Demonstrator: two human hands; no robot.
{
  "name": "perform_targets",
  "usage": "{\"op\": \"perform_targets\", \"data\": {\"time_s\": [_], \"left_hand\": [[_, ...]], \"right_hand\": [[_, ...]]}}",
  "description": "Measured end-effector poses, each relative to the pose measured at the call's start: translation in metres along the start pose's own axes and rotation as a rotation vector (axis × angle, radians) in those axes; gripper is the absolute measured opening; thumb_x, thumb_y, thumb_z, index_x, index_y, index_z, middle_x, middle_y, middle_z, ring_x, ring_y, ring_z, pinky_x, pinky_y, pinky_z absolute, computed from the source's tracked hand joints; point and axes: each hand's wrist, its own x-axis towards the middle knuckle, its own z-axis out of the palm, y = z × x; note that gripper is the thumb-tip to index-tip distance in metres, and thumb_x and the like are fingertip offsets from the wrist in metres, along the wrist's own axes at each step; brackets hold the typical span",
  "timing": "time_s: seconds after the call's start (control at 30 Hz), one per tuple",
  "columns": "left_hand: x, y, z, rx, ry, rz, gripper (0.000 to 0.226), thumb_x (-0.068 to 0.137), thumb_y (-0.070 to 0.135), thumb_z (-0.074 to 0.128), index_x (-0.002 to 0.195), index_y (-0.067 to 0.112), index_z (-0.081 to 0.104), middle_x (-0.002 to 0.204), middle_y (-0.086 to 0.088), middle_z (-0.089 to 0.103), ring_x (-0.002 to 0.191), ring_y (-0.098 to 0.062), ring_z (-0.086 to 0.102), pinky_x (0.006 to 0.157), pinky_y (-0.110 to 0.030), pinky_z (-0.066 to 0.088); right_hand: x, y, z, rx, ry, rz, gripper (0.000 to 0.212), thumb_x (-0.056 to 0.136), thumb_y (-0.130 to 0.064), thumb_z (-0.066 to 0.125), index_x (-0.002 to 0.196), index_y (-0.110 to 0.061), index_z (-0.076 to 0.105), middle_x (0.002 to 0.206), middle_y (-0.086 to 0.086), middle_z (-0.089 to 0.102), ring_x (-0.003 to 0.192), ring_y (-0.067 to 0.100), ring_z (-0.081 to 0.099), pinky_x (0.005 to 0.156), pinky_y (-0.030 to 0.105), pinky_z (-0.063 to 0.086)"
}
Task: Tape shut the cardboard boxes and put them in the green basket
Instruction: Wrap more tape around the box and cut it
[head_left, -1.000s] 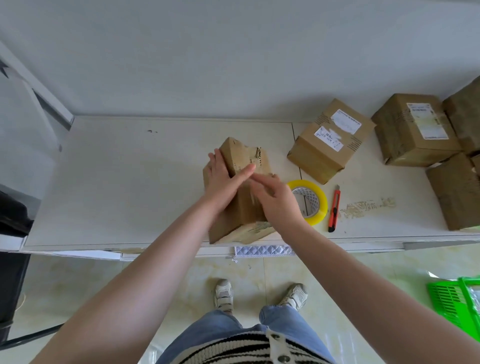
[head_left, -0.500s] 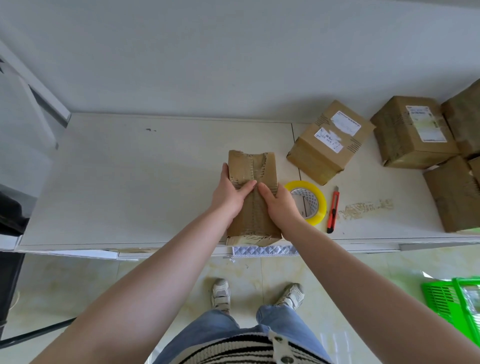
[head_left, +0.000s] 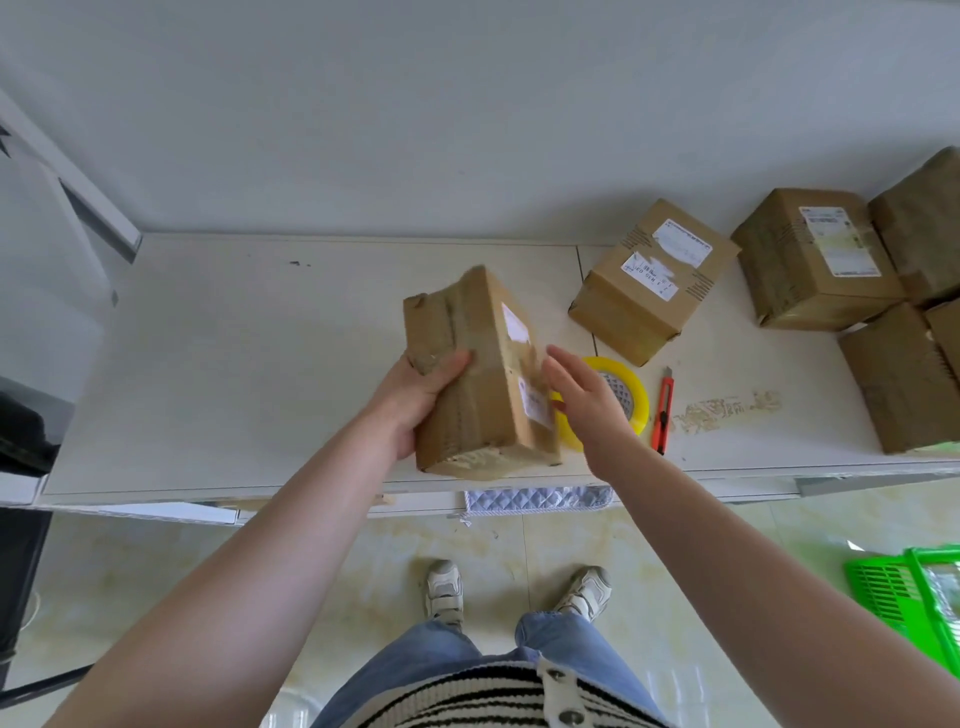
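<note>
A long, worn cardboard box (head_left: 480, 374) with old tape and small white labels is tilted above the white table (head_left: 218, 364), near its front edge. My left hand (head_left: 421, 395) grips the box's left side, thumb on top. My right hand (head_left: 584, 400) hovers just right of the box with straight fingers, holding nothing. Behind that hand lies a yellow roll of clear tape (head_left: 626, 395), partly hidden. A green basket (head_left: 904, 597) stands on the floor at the lower right, cut off by the frame edge.
A red utility knife (head_left: 663, 410) lies right of the tape roll. More cardboard boxes sit at the back right: one with white labels (head_left: 649, 280), another (head_left: 815, 260), and others (head_left: 904, 374) at the frame edge. Tape residue (head_left: 727, 410) marks the table. My feet stand below.
The box has been turned and lifted onto my left hand, a labelled face now showing. My right hand has come off the box and opened beside it.
</note>
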Motion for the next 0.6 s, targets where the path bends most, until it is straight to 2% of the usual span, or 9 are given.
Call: {"op": "perform_targets", "data": {"time_s": [0.07, 0.1, 0.17, 0.23, 0.33, 0.37, 0.43, 0.53, 0.6], "left_hand": [[-0.003, -0.002, -0.011, -0.124, -0.126, -0.024, 0.07, 0.078, 0.049, 0.071, 0.135, 0.012, 0.054, 0.123, -0.012, 0.068, 0.104, -0.024, 0.069, 0.075, -0.036, 0.058], [-0.003, -0.003, -0.014, -0.126, -0.159, -0.028, 0.073, 0.078, 0.054, 0.069, 0.136, 0.012, 0.054, 0.127, -0.013, 0.065, 0.109, -0.026, 0.067, 0.08, -0.037, 0.058], [-0.003, -0.003, -0.018, -0.084, -0.172, -0.032, 0.071, 0.082, 0.056, 0.06, 0.138, 0.013, 0.052, 0.131, -0.013, 0.062, 0.112, -0.027, 0.065, 0.083, -0.037, 0.058], [0.0, -0.004, -0.021, -0.028, -0.109, -0.025, 0.067, 0.085, 0.053, 0.057, 0.141, 0.018, 0.048, 0.132, -0.009, 0.063, 0.115, -0.025, 0.064, 0.087, -0.036, 0.057], [0.003, -0.002, -0.019, 0.091, 0.083, 0.008, 0.051, 0.091, 0.053, 0.055, 0.136, 0.029, 0.053, 0.129, 0.009, 0.063, 0.128, -0.013, 0.052, 0.103, -0.031, 0.043], [0.001, 0.0, -0.016, 0.114, 0.083, -0.022, 0.042, 0.092, 0.057, 0.051, 0.126, 0.033, 0.06, 0.119, 0.014, 0.068, 0.124, -0.01, 0.054, 0.096, -0.026, 0.044], [-0.003, 0.002, -0.004, 0.144, 0.029, -0.101, 0.05, 0.083, 0.07, 0.05, 0.114, 0.035, 0.065, 0.107, 0.011, 0.073, 0.108, -0.012, 0.066, 0.078, -0.022, 0.053], [0.0, -0.008, 0.007, 0.332, 0.16, -0.095, 0.053, 0.081, 0.062, 0.064, 0.118, 0.025, 0.065, 0.108, 0.002, 0.072, 0.103, -0.022, 0.068, 0.088, -0.038, 0.054], [0.003, -0.019, 0.01, 0.377, 0.265, -0.058, 0.045, 0.085, 0.051, 0.068, 0.116, 0.019, 0.066, 0.106, -0.002, 0.072, 0.101, -0.023, 0.067, 0.09, -0.039, 0.053]], "right_hand": [[-0.001, 0.001, -0.006, 0.038, -0.036, 0.076, 0.059, 0.087, -0.057, 0.061, 0.139, -0.031, 0.049, 0.126, -0.007, 0.061, 0.107, 0.009, 0.061, 0.089, 0.028, 0.049], [-0.001, 0.0, -0.006, 0.09, -0.093, 0.127, 0.059, 0.085, -0.057, 0.063, 0.135, -0.029, 0.052, 0.123, -0.004, 0.065, 0.105, 0.012, 0.064, 0.088, 0.029, 0.052], [-0.001, -0.004, -0.006, 0.205, -0.176, 0.211, 0.044, 0.086, -0.049, 0.066, 0.124, -0.027, 0.06, 0.109, -0.002, 0.072, 0.089, 0.013, 0.07, 0.072, 0.027, 0.056], [0.0, -0.006, -0.003, 0.264, -0.176, 0.227, 0.036, 0.089, -0.043, 0.066, 0.12, -0.025, 0.061, 0.102, -0.001, 0.074, 0.083, 0.015, 0.071, 0.064, 0.028, 0.056], [0.001, -0.001, 0.008, 0.226, -0.107, 0.157, 0.032, 0.092, -0.039, 0.065, 0.121, -0.028, 0.059, 0.105, 0.0, 0.073, 0.091, 0.017, 0.07, 0.073, 0.035, 0.059], [0.001, 0.001, 0.012, 0.178, -0.083, 0.125, 0.031, 0.093, -0.038, 0.063, 0.122, -0.028, 0.057, 0.108, 0.001, 0.072, 0.095, 0.018, 0.07, 0.079, 0.037, 0.059], [0.002, 0.006, 0.021, 0.054, -0.059, 0.053, 0.032, 0.095, -0.036, 0.06, 0.125, -0.027, 0.054, 0.112, 0.002, 0.07, 0.099, 0.017, 0.068, 0.085, 0.038, 0.058], [0.001, 0.014, 0.033, -0.008, -0.018, 0.047, 0.031, 0.097, -0.038, 0.056, 0.124, -0.023, 0.054, 0.107, 0.0, 0.07, 0.095, 0.014, 0.068, 0.081, 0.032, 0.057], [0.002, 0.02, 0.037, -0.035, 0.031, 0.097, 0.03, 0.097, -0.043, 0.053, 0.118, -0.022, 0.057, 0.105, -0.001, 0.07, 0.094, 0.014, 0.068, 0.082, 0.033, 0.057]]}}
